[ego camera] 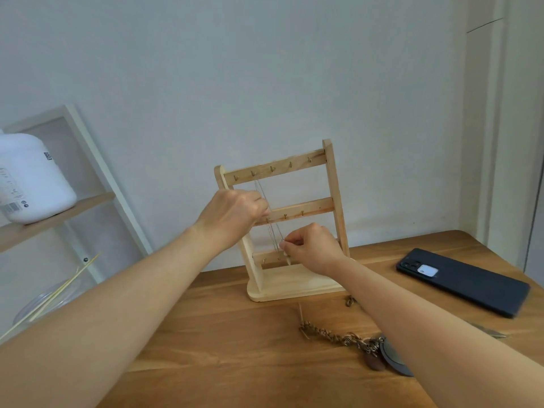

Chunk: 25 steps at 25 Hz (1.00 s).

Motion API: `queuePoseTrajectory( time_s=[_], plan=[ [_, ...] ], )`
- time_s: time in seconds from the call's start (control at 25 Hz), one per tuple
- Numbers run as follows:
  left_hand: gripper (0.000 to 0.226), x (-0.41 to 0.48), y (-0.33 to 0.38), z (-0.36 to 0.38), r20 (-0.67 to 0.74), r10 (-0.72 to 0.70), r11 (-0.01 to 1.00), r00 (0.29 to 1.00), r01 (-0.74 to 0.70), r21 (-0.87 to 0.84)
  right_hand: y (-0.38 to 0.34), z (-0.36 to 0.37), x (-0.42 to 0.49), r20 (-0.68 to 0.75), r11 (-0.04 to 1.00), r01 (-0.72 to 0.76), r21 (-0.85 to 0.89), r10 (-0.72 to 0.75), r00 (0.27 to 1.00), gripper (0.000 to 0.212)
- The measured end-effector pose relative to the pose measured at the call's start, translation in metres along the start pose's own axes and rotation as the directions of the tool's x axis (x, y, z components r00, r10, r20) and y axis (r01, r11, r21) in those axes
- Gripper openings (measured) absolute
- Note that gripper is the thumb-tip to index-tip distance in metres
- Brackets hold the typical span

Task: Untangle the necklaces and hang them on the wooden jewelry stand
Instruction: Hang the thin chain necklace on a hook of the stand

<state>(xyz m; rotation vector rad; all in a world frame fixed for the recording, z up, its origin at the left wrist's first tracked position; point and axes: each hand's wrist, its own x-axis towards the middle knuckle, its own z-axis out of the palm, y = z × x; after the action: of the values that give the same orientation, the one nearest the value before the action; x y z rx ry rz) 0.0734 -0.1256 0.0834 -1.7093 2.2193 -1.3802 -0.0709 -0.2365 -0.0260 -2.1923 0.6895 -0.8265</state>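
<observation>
Here I see both arms reaching forward: the left hand (235, 214) curls at the stand's (297, 282) middle bar, its grip hidden, while the right hand's (315, 248) fingers (287, 244) pinch a thin chain (269, 214) that hangs steeply from a top hook. A braided necklace (338, 337) lies along the tabletop (220, 334).

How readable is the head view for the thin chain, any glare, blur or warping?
Head view: soft even light, no glare; the thin chain on the wooden jewelry stand is faint against the pale wall; wide-angle warp tilts the stand and the shelf; the forearms at the bottom edges look stretched, and the braided necklace reads clearly.
</observation>
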Motion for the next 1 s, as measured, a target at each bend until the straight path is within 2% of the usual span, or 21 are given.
queuePoseTrajectory(
  time_s=[0.24, 0.4, 0.48, 0.6, 0.68, 0.8, 1.0],
  plan=[
    [0.018, -0.023, 0.027, 0.018, -0.096, -0.299, 0.949, 0.949, 0.286, -0.134, -0.001, 0.003, -0.001, 0.003, 1.0, -0.018, -0.016, 0.018, 1.0, 0.019],
    [0.012, -0.047, 0.064, 0.042, -0.08, -0.473, 0.855, 0.877, 0.435, -0.282, -0.004, 0.009, -0.002, 0.001, 0.998, -0.042, -0.056, 0.042, 0.999, 0.021],
    [0.014, -0.045, 0.076, 0.047, -0.044, -0.626, 0.708, 0.779, 0.544, -0.45, -0.007, 0.012, -0.002, -0.034, 0.998, -0.038, -0.057, 0.036, 0.999, 0.021],
    [0.014, -0.04, 0.082, 0.047, 0.139, -0.79, 0.349, 0.597, 0.624, -0.699, -0.011, 0.012, -0.003, -0.09, 0.993, -0.013, -0.115, 0.003, 0.996, 0.023],
    [0.013, -0.043, 0.079, 0.047, 0.234, -0.805, 0.205, 0.545, 0.625, -0.753, -0.014, 0.011, -0.004, -0.103, 0.98, 0.012, -0.198, -0.033, 0.994, 0.026],
    [0.014, -0.045, 0.073, 0.044, 0.368, -0.743, 0.119, 0.559, 0.651, -0.75, -0.015, 0.004, -0.01, -0.092, 0.962, 0.03, -0.273, -0.057, 0.994, 0.024],
    [0.012, -0.042, 0.065, 0.038, 0.47, -0.696, 0.009, 0.543, 0.661, -0.75, -0.014, -0.014, -0.03, -0.072, 0.981, 0.047, -0.191, -0.061, 0.996, 0.039]
  ],
)
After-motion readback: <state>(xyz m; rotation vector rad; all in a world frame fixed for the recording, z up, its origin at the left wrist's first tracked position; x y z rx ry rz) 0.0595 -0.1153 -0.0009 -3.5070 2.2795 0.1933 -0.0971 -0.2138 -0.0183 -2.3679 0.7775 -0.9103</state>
